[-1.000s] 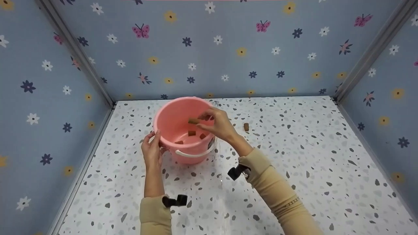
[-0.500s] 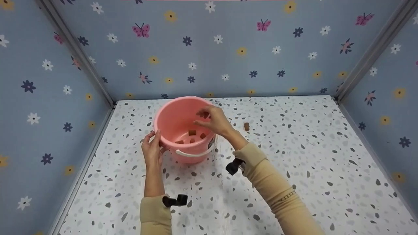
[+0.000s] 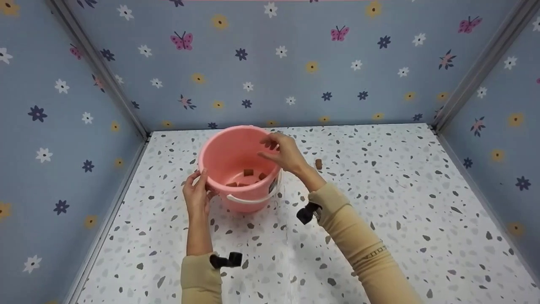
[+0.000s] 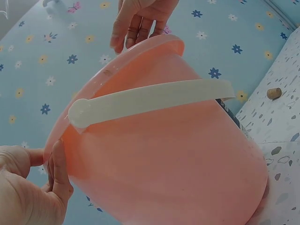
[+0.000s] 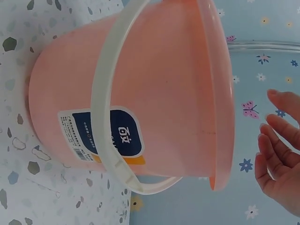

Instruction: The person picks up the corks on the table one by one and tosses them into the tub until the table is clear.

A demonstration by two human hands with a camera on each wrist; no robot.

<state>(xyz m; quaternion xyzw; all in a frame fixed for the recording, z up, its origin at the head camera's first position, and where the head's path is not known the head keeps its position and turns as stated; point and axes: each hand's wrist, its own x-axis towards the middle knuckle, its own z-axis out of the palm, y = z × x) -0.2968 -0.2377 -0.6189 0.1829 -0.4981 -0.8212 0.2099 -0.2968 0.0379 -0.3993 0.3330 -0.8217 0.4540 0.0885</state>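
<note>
A pink bucket (image 3: 244, 198) stands on the speckled surface, its white handle (image 3: 251, 200) hanging down in front. Several brown corks (image 3: 248, 172) lie on its bottom. My left hand (image 3: 196, 193) pinches the rim at the bucket's left side, thumb and fingers on either side of it in the left wrist view. Over the right part of the rim hovers my right hand (image 3: 285, 154), fingers loosely bent and nothing in them; the right wrist view shows this hand (image 5: 281, 150) apart from the rim. One more cork (image 3: 318, 164) lies outside, to the bucket's right.
Blue flowered panels (image 3: 270, 63) rise at the back and on both sides. The white speckled tabletop (image 3: 400, 211) runs between them. A label (image 5: 103, 133) is stuck on the bucket's side. Black wrist cameras (image 3: 307, 213) sit at both sleeves.
The right hand has let go of a cork, which dropped into the bucket and now lies at its bottom. That hand has drawn back right toward the rim. The left hand stays put.
</note>
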